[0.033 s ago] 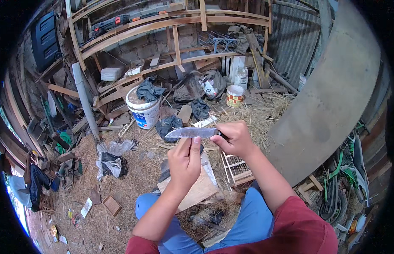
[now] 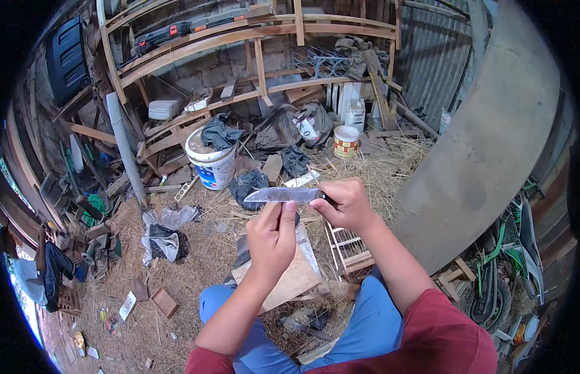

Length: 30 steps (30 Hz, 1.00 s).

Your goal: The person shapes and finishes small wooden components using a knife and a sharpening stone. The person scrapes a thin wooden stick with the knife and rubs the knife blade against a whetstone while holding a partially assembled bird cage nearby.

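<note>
A knife (image 2: 282, 195) with a broad, greyish blade is held up in front of me, its point toward the left. My right hand (image 2: 345, 202) is closed around its dark handle, most of which the fingers hide. Under the blade, my left hand (image 2: 272, 237) is closed with the thumb against the lower edge. The other left fingers reach up to the blade, and their tips are partly hidden by it. Below my hands, a thin wooden board (image 2: 284, 288) lies tilted between my legs.
Beyond the knife stand a white bucket (image 2: 214, 168) with a dark cloth on its rim and a small tub (image 2: 347, 142). A slatted wooden frame (image 2: 351, 249) lies near my right knee. One large sheet (image 2: 483, 149) leans at right. Another person (image 2: 50, 268) is at far left.
</note>
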Available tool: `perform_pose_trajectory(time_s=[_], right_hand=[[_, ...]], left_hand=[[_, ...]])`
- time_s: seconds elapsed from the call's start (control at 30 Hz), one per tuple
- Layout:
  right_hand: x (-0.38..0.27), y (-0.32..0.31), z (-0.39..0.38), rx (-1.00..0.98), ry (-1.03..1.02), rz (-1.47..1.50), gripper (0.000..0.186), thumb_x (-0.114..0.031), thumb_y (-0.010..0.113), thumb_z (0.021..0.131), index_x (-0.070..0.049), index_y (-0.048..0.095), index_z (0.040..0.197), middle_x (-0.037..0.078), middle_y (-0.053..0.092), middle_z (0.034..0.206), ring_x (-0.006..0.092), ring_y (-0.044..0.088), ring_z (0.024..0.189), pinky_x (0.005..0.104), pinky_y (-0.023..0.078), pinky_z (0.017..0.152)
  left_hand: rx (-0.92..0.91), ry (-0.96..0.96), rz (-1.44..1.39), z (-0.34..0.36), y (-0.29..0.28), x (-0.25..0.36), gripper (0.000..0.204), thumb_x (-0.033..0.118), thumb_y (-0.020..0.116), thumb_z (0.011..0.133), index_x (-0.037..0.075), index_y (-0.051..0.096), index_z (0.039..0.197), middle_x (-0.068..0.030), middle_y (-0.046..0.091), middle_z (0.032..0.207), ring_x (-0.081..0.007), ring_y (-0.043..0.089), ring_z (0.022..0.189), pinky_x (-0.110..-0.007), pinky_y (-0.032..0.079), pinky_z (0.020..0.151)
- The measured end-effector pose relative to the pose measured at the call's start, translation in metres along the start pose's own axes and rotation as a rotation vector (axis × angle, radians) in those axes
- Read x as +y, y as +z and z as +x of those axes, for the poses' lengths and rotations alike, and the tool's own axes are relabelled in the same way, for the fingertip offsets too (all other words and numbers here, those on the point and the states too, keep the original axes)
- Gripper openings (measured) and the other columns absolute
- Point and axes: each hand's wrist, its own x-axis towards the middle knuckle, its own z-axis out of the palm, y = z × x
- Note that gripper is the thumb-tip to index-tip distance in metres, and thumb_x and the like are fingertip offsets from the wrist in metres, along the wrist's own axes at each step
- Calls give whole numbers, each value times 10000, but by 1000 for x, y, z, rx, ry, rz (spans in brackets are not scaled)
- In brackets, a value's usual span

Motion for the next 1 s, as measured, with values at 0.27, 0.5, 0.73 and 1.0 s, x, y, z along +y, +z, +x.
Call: perform_pose_trajectory(time_s=[0.27,0.5,0.73,1.0], right_hand=[[4,6,-3,-17,-8,20,426,-345,729,907,-44,530,680,123,487,564,317,530,494,411,387,472],[8,7,-5,-80,39,18,468,-415,702,923,-70,529,659,117,561,586,337,597,535,432,431,483],[2,6,-1,-4,6,-13,476,-414,716,914,-65,516,661,109,548,582,324,587,520,415,424,473],[-1,4,-1,99,-5,-47,473,-407,733,903,-67,513,660,115,542,584,320,585,516,405,418,465]], left_hand=[[28,-8,-41,-1,5,-4,246,160,569,1045,-24,587,883,-109,549,671,-196,484,562,-360,393,546],[27,60,-11,0,7,-10,196,141,564,1039,-28,608,950,-154,579,746,-282,535,615,-391,421,590],[85,103,52,0,3,-7,171,112,607,1012,-18,632,904,-132,575,702,-261,525,573,-361,413,561],[47,-86,21,2,2,9,174,118,612,1007,-19,639,904,-118,591,704,-245,536,576,-352,419,564]])
